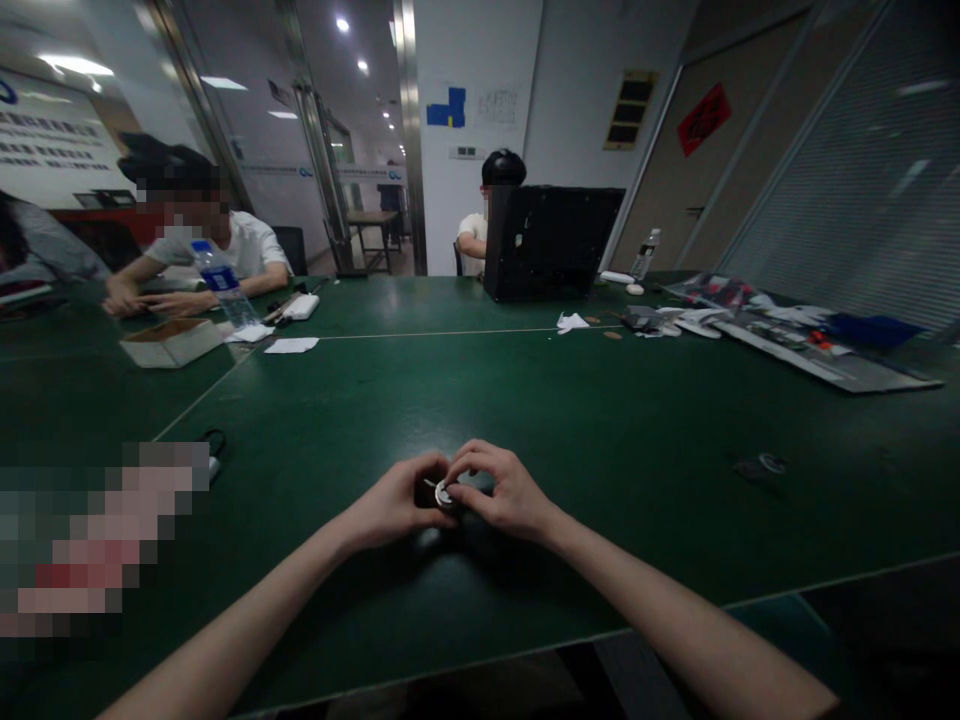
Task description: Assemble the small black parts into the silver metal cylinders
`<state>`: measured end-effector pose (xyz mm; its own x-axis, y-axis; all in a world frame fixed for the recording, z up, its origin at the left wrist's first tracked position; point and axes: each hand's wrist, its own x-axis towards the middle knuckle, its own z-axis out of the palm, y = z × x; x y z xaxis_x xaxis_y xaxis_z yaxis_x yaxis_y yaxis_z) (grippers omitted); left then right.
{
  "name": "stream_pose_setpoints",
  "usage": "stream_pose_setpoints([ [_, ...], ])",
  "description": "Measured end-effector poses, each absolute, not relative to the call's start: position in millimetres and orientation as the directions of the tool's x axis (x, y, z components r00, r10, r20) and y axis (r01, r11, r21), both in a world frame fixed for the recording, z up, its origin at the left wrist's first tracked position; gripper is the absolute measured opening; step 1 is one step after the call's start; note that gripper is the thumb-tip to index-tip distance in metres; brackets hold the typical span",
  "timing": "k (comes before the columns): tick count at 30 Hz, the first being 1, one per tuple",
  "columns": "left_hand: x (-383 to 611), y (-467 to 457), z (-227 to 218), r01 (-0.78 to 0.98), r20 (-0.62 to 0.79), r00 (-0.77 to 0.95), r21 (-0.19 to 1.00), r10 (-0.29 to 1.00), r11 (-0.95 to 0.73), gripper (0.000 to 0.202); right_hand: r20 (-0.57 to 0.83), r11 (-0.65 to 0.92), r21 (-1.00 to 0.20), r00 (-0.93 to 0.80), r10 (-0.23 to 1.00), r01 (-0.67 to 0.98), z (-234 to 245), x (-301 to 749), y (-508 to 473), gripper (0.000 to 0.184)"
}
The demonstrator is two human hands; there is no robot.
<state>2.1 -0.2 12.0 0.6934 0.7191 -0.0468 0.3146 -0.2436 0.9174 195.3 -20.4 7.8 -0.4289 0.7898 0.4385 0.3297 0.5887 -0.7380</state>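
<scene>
Between my two hands, just above the green tabletop (360, 400), is a small round whitish object (444, 494). It looks like a ring or a small disc, too small to name surely. My left hand (409, 497) has its thumb and fingers curled around the object's left side. From the right, my right hand (501, 490) bends over it, with thumb and fingertips at its edge. Part of the object is hidden by my fingers.
A white open box (169, 345) and a water bottle (221, 285) stand at the left, near a seated person (251, 245). Another person (472, 235) sits behind a black case (555, 245). A cluttered board (825, 350) lies at the right, a small dark item (757, 466) nearer.
</scene>
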Motion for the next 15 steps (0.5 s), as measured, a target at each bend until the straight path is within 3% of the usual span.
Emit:
stream_pose_setpoints([
  [9, 3.7, -2.3, 17.9, 0.389, -0.041, 0.682, 0.866, 0.730, -0.314, 0.035, 0.503, 0.590, -0.747, -0.321, 0.803, 0.306, 16.7, 204.6, -14.8, 0.004],
  [15, 1.1, -2.7, 23.5, 0.437, -0.104, 0.657, 0.859, 0.747, -0.265, 0.038, 0.150, 0.415, -0.776, -0.500, 0.853, 0.475, 15.2, 226.5, -3.3, 0.014],
])
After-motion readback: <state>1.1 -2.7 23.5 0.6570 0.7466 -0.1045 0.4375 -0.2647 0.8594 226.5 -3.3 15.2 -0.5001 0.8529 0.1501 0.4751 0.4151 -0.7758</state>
